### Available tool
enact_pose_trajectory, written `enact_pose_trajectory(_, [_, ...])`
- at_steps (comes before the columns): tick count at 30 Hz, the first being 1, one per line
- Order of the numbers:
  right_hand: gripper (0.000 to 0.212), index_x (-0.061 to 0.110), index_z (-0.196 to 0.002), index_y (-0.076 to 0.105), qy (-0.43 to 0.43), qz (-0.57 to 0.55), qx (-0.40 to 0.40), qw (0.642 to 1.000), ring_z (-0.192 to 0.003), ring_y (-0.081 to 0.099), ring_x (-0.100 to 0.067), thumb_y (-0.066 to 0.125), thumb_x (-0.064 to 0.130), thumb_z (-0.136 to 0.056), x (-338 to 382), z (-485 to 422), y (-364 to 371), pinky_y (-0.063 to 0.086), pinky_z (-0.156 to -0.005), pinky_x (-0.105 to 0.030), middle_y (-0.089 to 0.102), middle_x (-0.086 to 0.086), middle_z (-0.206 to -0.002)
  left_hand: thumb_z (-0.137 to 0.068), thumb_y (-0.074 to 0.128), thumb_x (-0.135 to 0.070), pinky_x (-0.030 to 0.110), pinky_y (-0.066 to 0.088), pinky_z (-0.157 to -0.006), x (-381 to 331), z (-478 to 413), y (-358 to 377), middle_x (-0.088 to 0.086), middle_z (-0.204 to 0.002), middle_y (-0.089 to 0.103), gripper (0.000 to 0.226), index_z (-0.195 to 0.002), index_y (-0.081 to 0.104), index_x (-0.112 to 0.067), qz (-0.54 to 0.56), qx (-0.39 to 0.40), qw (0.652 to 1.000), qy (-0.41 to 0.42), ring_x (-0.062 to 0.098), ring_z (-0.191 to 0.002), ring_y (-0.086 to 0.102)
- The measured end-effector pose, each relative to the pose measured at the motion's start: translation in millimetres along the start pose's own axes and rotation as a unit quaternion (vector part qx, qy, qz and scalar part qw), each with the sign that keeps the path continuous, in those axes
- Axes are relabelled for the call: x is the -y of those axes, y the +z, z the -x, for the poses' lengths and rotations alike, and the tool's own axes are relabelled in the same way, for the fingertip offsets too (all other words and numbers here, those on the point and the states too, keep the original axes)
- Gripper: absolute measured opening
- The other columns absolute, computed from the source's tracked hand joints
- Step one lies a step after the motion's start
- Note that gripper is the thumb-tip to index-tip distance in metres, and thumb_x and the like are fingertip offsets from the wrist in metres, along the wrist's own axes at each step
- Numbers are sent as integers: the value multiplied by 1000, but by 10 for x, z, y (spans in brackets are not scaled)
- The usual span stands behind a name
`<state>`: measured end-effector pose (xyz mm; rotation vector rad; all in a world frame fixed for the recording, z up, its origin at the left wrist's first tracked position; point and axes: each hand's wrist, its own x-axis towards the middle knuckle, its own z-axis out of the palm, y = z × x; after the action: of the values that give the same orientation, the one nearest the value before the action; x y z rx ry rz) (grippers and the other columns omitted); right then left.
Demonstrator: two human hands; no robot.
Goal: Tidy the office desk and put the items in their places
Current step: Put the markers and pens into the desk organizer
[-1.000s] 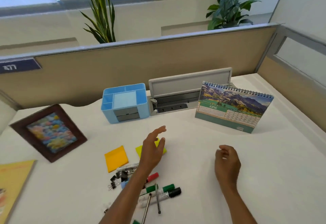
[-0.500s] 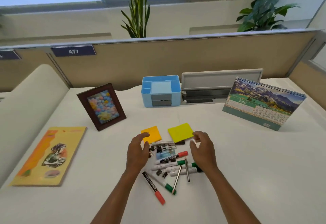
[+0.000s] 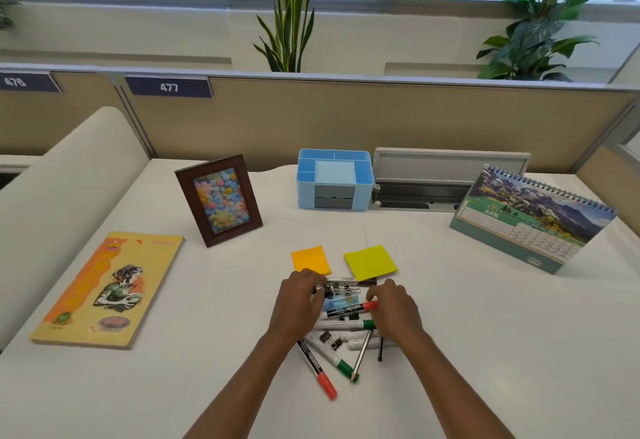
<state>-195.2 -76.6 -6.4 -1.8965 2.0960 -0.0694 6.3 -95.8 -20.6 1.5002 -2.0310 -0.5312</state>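
1. Near the front middle of the white worktop (image 3: 485,334) lies a loose heap of markers (image 3: 343,325). They have white or black barrels and red or green caps, and they cross one another.
2. A pencil (image 3: 362,357) leans across the heap, and black binder clips (image 3: 334,289) sit among the markers.
3. The left hand (image 3: 298,303) rests on the heap's left side with its fingers curled down by the clips. Whether they pinch one cannot be told.
4. The right hand (image 3: 394,310) rests on the right side, fingers curled, their tips at the red cap of one marker. A firm hold cannot be told.
5. Just behind the heap lie an orange sticky pad (image 3: 310,259) and a yellow sticky pad (image 3: 370,262), flat and apart from each other.
6. A blue organiser (image 3: 334,179) stands at the back by the partition. It has open compartments on top and two grey drawers, both closed, in front. The middle compartment shows a pale blue surface, and what the others hold cannot be told.
7. A framed picture (image 3: 218,199) stands tilted to the organiser's left.
8. A yellow book (image 3: 107,289) lies flat at far left.
9. A spiral desk calendar (image 3: 530,220) stands at right.
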Motion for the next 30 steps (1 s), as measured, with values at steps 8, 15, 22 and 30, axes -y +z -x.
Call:
enact_pose_trajectory(8, [13,31,-92,68,-56,-88,29,994,-91,58,-14,68,21,-84,-162,-55,-292,48,-77,-30,61,9,-98,-93,54,-30,37,32,-91,-314,-530,168,2,-118,60,28,-117,61,-19,-116,110,987,30,25,-110,49])
enact_pose_trajectory(15, [9,19,-88,73,-72,-405,2,912,-80,67,-10,75,13,-81,-322,-31,-813,50,-69,-14,72,5,-90,-86,52,-26,42,33,-89,-458,-728,368,10,-110,59,31,-115,53,-14,-220,186,957,27,32,-104,52])
enact_pose_trajectory(22, [15,14,-95,75,-2,-541,-75,838,-85,70,-21,73,8,-82,-377,-135,-746,58,-74,-30,75,-2,-89,-85,60,-8,49,23,-104,-461,-724,478,13,-116,58,59,-136,33,-16,-260,183,946,65,35,-110,53])
enact_pose_trajectory(30, [14,13,-97,74,3,-575,-127,808,-85,71,-25,72,9,-83,-284,-345,-776,59,-76,-38,75,-4,-89,-91,53,-9,45,23,-104,-428,-750,245,10,-114,61,52,-138,35,-20,-223,199,946,128,32,-108,53])
